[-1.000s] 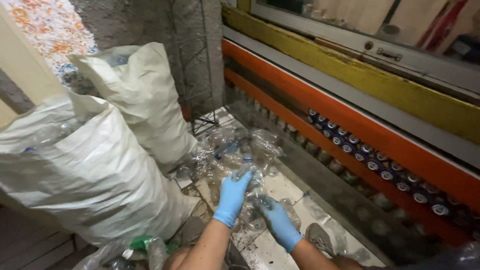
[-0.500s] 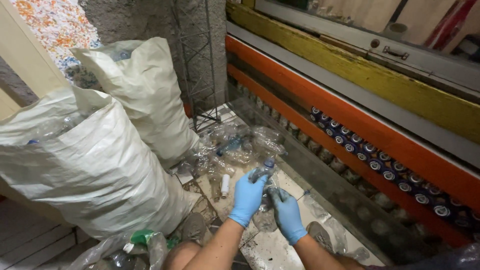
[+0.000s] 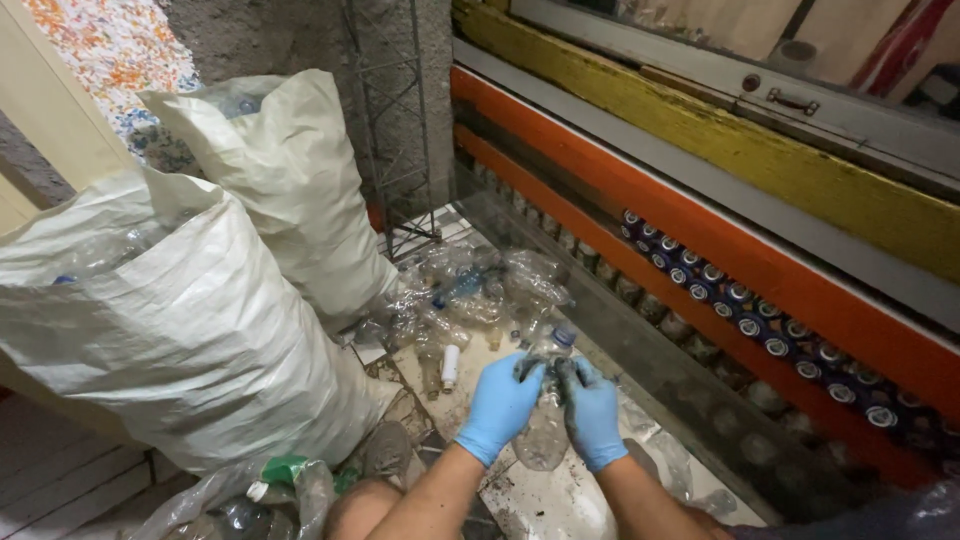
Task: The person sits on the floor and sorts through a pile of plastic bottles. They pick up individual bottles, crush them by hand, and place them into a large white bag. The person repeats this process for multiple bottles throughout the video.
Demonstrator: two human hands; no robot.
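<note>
Hands pulled nearer | L hand (image 3: 500, 405) + R hand (image 3: 590, 412) grip clear bottle (image 3: 545, 420) | sacks (image 3: 190, 330) w/ bottles

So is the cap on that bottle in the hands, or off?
On. A blue cap sits on the neck of the clear bottle, above the left hand and right hand gripping it.

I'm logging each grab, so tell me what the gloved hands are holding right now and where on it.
Both hands, left hand and right hand, hold one clear plastic bottle. The grip is on its upper body, just below the blue-capped neck.
</note>
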